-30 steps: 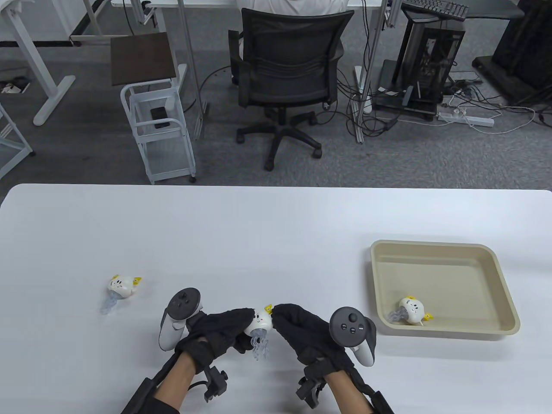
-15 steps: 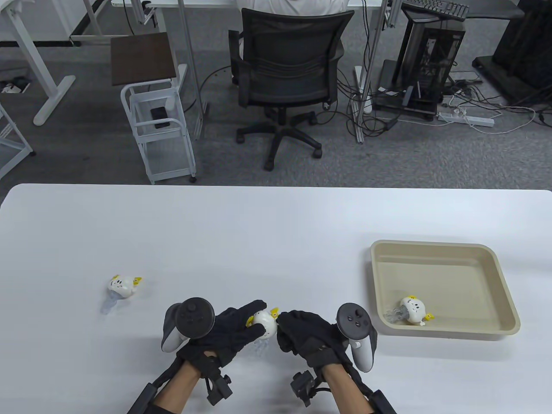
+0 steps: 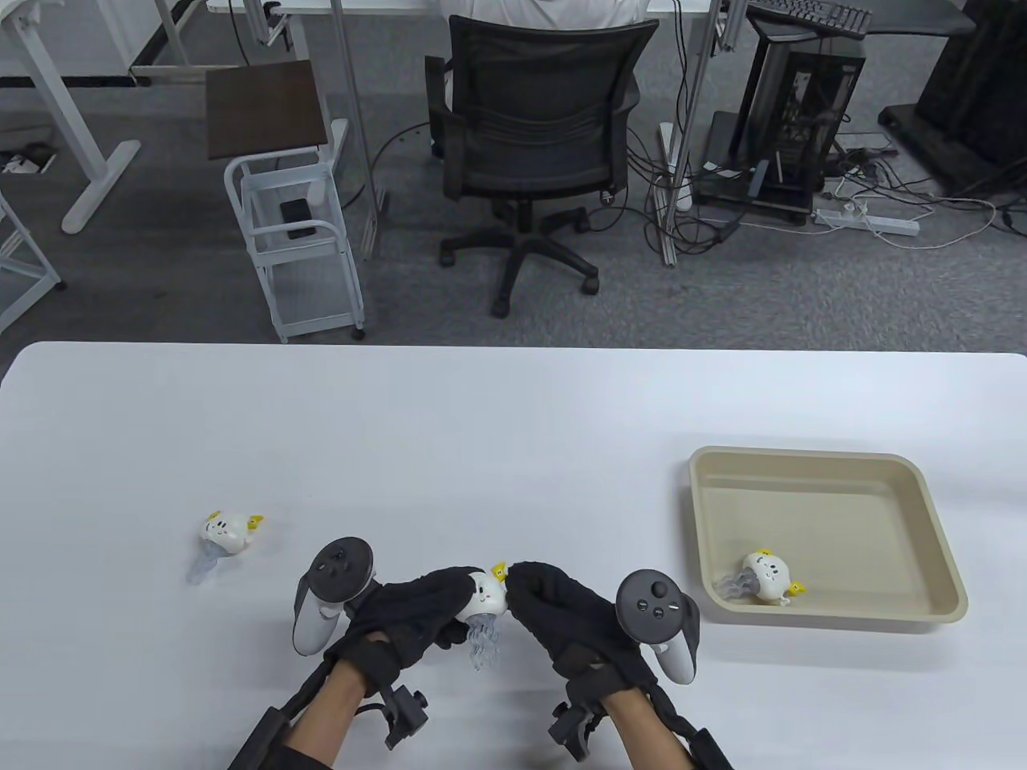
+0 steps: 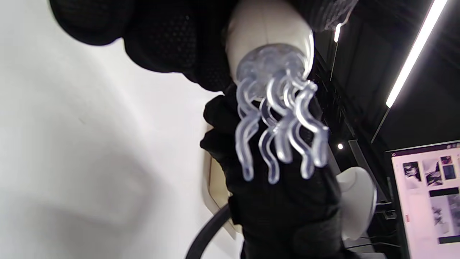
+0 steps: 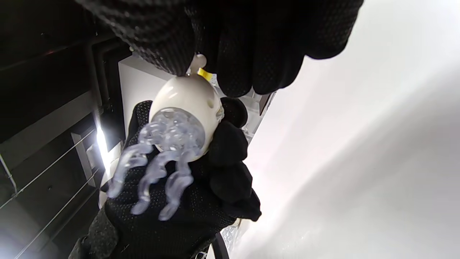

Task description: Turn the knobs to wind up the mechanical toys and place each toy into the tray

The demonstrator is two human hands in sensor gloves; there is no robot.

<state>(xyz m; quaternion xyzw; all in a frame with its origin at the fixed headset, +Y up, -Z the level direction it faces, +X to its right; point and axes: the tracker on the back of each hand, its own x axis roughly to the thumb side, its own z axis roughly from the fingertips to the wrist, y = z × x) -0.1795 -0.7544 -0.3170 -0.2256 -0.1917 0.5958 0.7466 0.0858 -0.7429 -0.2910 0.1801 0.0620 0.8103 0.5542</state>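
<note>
A white jellyfish toy point(image 3: 485, 597) with clear tentacles point(image 3: 483, 642) is held just above the table's near edge. My left hand point(image 3: 425, 605) grips its body from the left, fingers curled round it point(image 4: 172, 39). My right hand point(image 3: 545, 597) pinches the yellow knob point(image 3: 499, 570) on its right side; the right wrist view shows the fingertips point(image 5: 258, 46) closed over that knob point(image 5: 203, 72). The tentacles point(image 4: 280, 126) hang free. A second toy point(image 3: 225, 533) lies on the table at the left. A third toy point(image 3: 766, 576) lies in the beige tray point(image 3: 802, 457).
The tray stands at the right of the white table point(image 3: 481, 441), close to my right hand. Beyond the far edge are an office chair point(image 3: 537, 136) with a seated person, a white cart point(image 3: 297, 241) and a computer tower point(image 3: 802, 112).
Half a second ago both hands were rolled and the toy showed its top. Now they have rolled back, the toy's face is up again and its tentacles hang toward me.
</note>
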